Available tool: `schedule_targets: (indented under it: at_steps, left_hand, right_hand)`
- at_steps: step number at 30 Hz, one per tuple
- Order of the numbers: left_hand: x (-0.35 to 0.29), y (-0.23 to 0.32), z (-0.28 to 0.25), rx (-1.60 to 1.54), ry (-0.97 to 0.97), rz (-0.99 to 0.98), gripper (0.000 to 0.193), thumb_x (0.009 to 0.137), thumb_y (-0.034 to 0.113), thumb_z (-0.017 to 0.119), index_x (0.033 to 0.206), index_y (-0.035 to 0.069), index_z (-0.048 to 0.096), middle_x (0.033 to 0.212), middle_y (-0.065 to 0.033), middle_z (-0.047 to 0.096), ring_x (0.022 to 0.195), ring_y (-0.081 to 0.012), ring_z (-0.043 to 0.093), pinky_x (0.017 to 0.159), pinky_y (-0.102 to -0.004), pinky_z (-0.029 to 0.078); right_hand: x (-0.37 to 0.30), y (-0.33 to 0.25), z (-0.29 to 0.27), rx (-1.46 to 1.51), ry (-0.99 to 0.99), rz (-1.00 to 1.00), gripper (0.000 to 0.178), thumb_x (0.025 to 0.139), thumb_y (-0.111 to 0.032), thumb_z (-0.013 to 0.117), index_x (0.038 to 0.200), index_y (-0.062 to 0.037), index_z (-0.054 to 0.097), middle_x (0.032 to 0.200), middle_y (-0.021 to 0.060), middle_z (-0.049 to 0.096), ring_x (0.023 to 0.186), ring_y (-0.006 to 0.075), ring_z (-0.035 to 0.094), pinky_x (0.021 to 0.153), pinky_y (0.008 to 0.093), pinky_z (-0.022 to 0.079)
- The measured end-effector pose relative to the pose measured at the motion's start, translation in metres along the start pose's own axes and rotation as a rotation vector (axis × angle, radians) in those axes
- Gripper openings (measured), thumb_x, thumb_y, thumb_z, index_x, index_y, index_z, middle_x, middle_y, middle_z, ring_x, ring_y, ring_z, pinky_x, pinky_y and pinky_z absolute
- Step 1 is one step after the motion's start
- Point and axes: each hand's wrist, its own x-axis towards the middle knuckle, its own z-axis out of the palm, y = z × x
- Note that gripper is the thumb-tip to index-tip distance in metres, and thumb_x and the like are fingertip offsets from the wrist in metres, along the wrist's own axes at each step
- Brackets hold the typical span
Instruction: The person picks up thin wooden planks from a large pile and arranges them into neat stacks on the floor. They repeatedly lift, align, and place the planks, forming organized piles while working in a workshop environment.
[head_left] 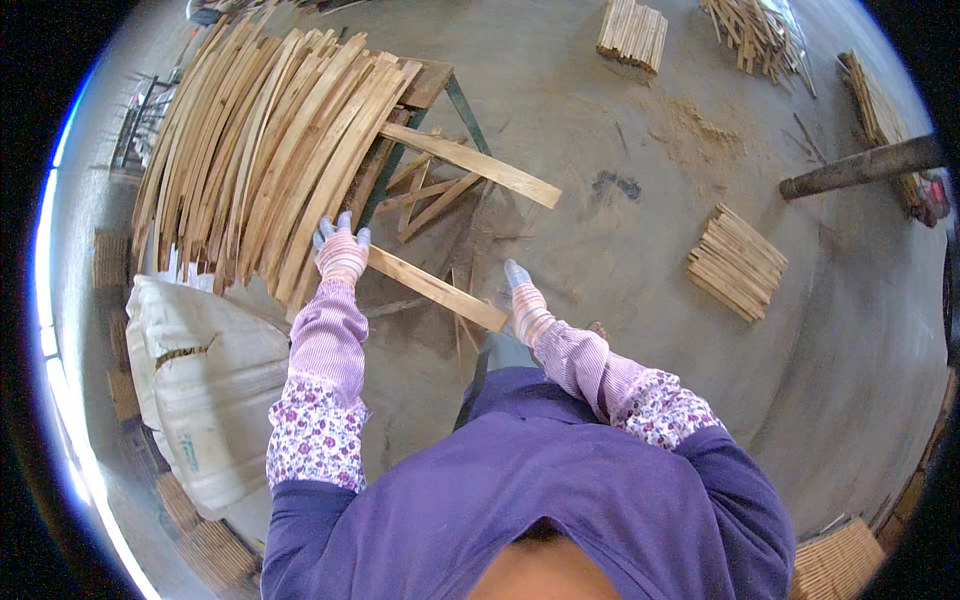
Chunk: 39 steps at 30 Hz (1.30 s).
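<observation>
A wide row of long wooden slats (270, 150) lies side by side at the left, on a stand with a green metal leg (468, 115). My left hand (343, 255), in a striped glove, has its fingers spread at the near end of the rightmost slats. I cannot tell how firmly it touches them. Two wooden boards jut out to the right from the stand: a far board (490, 168) and a near board (440, 288). Beside the near board's outer end is my right hand (528, 305), also gloved, its fingers stretched out with nothing visible in them.
A bulging white sack (215, 390) stands at the near left. Bundled slats (738, 262) lie on the floor at the right, with another bundle (633, 35) at the back. Loose wood pieces (755, 40) are heaped far right, near a thick post (865, 168). Sawdust (700, 125) covers part of the floor.
</observation>
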Motion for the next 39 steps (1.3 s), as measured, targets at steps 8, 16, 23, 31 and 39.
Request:
schedule_targets:
  at_steps: [8, 16, 23, 31, 39]
  left_hand:
    - [-0.068, 0.071, -0.002, -0.008, 0.032, -0.167, 0.063, 0.092, 0.048, 0.062, 0.149, 0.026, 0.045, 0.164, -0.0149, 0.022, 0.150, -0.0400, 0.019, 0.117, -0.0575, 0.026]
    - [-0.082, 0.220, -0.029, -0.382, 0.022, 0.236, 0.057, 0.088, 0.042, 0.068, 0.138, 0.021, 0.053, 0.157, -0.0185, 0.033, 0.144, -0.0409, 0.029, 0.116, -0.0551, 0.029]
    - [0.040, 0.292, -0.050, -0.490, 0.053, 0.327, 0.049, 0.087, 0.034, 0.070, 0.131, 0.016, 0.058, 0.142, -0.0202, 0.050, 0.132, -0.0409, 0.045, 0.111, -0.0474, 0.039]
    - [0.239, 0.470, -0.157, -0.546, -0.140, 0.695, 0.054, 0.093, 0.040, 0.060, 0.137, 0.007, 0.055, 0.142, -0.0180, 0.054, 0.132, -0.0358, 0.050, 0.112, -0.0448, 0.039]
    - [0.418, 0.636, -0.181, -0.583, -0.334, 0.829, 0.054, 0.097, 0.041, 0.056, 0.143, 0.013, 0.050, 0.144, -0.0160, 0.053, 0.131, -0.0359, 0.051, 0.109, -0.0453, 0.042]
  right_hand:
    - [-0.103, -0.134, -0.287, -0.538, 0.162, -0.395, 0.041, 0.100, -0.039, 0.056, 0.131, -0.0139, 0.062, 0.087, -0.0022, 0.060, 0.073, 0.0095, 0.052, 0.063, 0.0270, 0.043]
    - [-0.097, -0.348, -0.347, -0.580, 0.209, -0.602, 0.032, 0.101, -0.026, 0.055, 0.122, -0.0043, 0.065, 0.096, 0.0041, 0.067, 0.085, 0.0160, 0.059, 0.078, 0.0301, 0.048]
    - [-0.025, -0.522, -0.175, -1.461, -0.347, -0.886, 0.039, 0.100, -0.031, 0.056, 0.127, -0.0030, 0.061, 0.126, 0.0183, 0.066, 0.117, 0.0335, 0.063, 0.098, 0.0377, 0.049]
    - [0.190, -0.713, -0.470, -0.646, 0.581, -0.741, 0.040, 0.098, -0.026, 0.062, 0.131, -0.0040, 0.061, 0.111, 0.0131, 0.071, 0.103, 0.0236, 0.065, 0.089, 0.0357, 0.051]
    - [0.255, -0.646, -0.549, -0.990, 0.707, 0.367, 0.039, 0.096, -0.032, 0.050, 0.119, -0.0056, 0.066, 0.113, 0.0194, 0.068, 0.107, 0.0351, 0.064, 0.092, 0.0479, 0.051]
